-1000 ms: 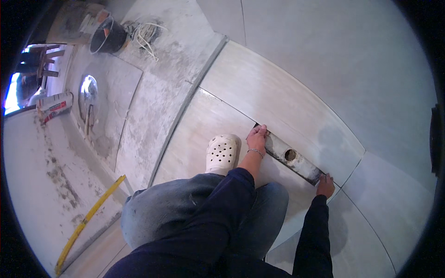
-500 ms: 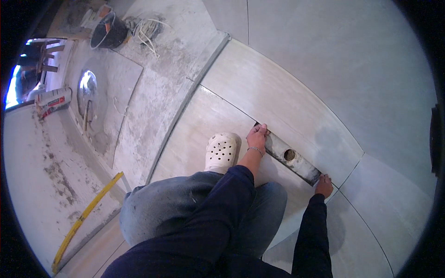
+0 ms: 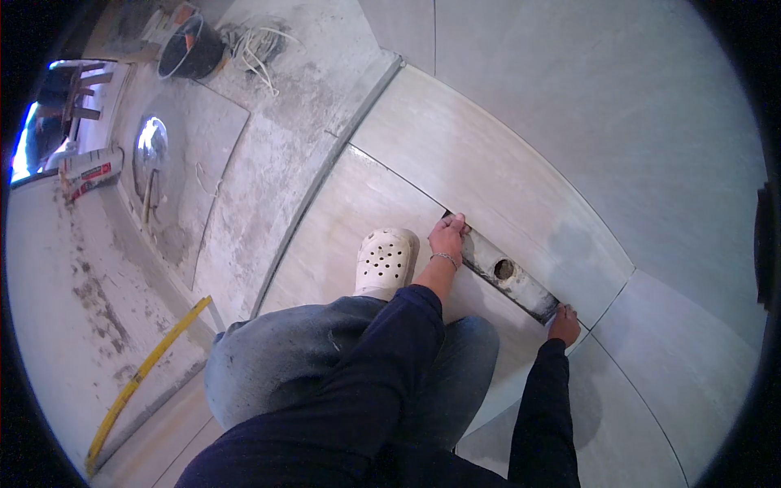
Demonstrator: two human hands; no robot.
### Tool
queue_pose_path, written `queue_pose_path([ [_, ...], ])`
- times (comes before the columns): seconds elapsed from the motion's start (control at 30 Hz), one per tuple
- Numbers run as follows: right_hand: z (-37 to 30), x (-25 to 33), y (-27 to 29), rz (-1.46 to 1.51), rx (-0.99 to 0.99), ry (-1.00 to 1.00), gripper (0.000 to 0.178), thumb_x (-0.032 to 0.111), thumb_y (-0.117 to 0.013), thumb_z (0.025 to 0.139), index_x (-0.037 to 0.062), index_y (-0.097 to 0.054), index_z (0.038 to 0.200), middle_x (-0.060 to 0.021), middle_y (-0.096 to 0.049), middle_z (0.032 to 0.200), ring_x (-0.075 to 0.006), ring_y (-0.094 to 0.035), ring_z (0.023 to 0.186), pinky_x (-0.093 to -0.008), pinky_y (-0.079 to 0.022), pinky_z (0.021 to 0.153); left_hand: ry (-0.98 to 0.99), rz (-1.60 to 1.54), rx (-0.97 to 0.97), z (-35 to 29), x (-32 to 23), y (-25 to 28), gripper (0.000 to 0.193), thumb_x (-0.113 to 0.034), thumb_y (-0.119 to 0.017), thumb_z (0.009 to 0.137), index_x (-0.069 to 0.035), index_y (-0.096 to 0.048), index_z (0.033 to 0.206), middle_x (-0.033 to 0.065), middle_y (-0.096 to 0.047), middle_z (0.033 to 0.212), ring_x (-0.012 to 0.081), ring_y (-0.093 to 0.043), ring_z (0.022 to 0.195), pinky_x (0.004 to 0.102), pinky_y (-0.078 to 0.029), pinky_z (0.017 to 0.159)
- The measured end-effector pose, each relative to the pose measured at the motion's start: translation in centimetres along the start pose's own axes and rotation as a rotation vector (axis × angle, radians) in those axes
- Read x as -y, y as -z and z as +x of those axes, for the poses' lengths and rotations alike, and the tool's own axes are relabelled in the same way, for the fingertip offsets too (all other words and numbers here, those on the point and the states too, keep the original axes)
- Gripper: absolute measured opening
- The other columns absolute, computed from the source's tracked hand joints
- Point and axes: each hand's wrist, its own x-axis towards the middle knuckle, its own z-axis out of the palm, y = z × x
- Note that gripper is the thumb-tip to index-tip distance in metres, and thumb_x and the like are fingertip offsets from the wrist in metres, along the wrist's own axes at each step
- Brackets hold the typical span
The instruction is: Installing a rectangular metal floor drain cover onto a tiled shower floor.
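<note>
A long narrow recess in the tiled floor holds a grey, dirt-stained drain channel [image 3: 530,288] with a round dark hole [image 3: 503,269] in it. My left hand [image 3: 447,236] is at the channel's far left end, fingers bent together over the edge. At the near right end, my right hand [image 3: 564,326] has its fingers closed against the other edge. Whatever the fingertips may grip is too small or hidden to make out. Beige floor tiles [image 3: 488,167] border the recess on both sides.
My white clog [image 3: 385,264] rests on the tile left of the recess. A grey edge strip [image 3: 325,171] borders rough, dusty floor. Farther off are a black bucket [image 3: 190,50], pale cable [image 3: 259,61] and a bag [image 3: 91,172]. A yellow level-like bar [image 3: 146,382] lies at left.
The whole view has shifted slightly. Both hands stay at the two ends of the channel, with no clear change in their grip.
</note>
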Motion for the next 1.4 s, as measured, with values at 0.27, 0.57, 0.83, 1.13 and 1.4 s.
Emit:
queue_pose_path([
  [0.27, 0.1, 1.0, 1.1, 0.167, 0.086, -0.158, 0.036, 0.038, -0.054, 0.086, 0.0080, -0.068, 0.101, -0.0139, -0.066, 0.100, -0.0330, -0.061, 0.094, -0.0397, -0.047, 0.084, 0.010, 0.017, -0.019, 0.7, 0.0, 0.4, 0.014, -0.021, -0.065, 0.087, -0.008, -0.059, 0.086, 0.0003, -0.059, 0.070, 0.0095, -0.051, 0.056, 0.0233, -0.037, 0.049],
  [0.57, -0.5, 0.0, 0.0, 0.120, 0.089, -0.151, 0.034, 0.031, -0.053, 0.088, 0.0055, -0.064, 0.108, -0.0129, -0.064, 0.107, -0.0311, -0.057, 0.104, -0.0443, -0.043, 0.090, 0.037, -0.015, 0.025, 0.0, -0.1, 0.3, 0.012, -0.018, -0.064, 0.087, -0.008, -0.058, 0.088, 0.0006, -0.059, 0.072, 0.0100, -0.055, 0.062, 0.0229, -0.037, 0.052],
  [0.83, -5.7, 1.1, -1.2, 0.178, -0.006, -0.627, 0.058, 0.053, -0.046, 0.088, 0.0099, -0.050, 0.127, -0.0152, -0.049, 0.131, -0.0359, -0.045, 0.121, -0.0494, -0.038, 0.098, 0.041, -0.001, 0.037, 0.6, -0.2, 1.2, 0.013, -0.018, -0.064, 0.088, -0.007, -0.057, 0.091, 0.0001, -0.059, 0.076, 0.0112, -0.056, 0.066, 0.0243, -0.040, 0.055],
  [1.13, -5.2, 3.8, -3.1, -0.006, -0.123, -0.952, 0.054, 0.054, -0.039, 0.092, 0.0151, -0.044, 0.131, -0.0117, -0.042, 0.137, -0.0285, -0.041, 0.126, -0.0521, -0.038, 0.095, 0.064, 0.013, -0.012, 0.1, -0.1, 0.0, 0.012, -0.017, -0.064, 0.088, -0.008, -0.058, 0.093, 0.0001, -0.061, 0.079, 0.0120, -0.058, 0.069, 0.0248, -0.042, 0.058],
  [1.4, -5.7, 4.6, -4.0, -0.048, -0.312, -0.898, 0.056, 0.055, -0.037, 0.093, 0.0149, -0.044, 0.131, -0.0115, -0.042, 0.136, -0.0282, -0.040, 0.126, -0.0524, -0.035, 0.096, 0.044, -0.027, 0.033, 0.3, 0.0, 0.6, 0.012, -0.018, -0.063, 0.089, -0.008, -0.057, 0.092, 0.0005, -0.061, 0.077, 0.0118, -0.058, 0.067, 0.0231, -0.041, 0.056],
])
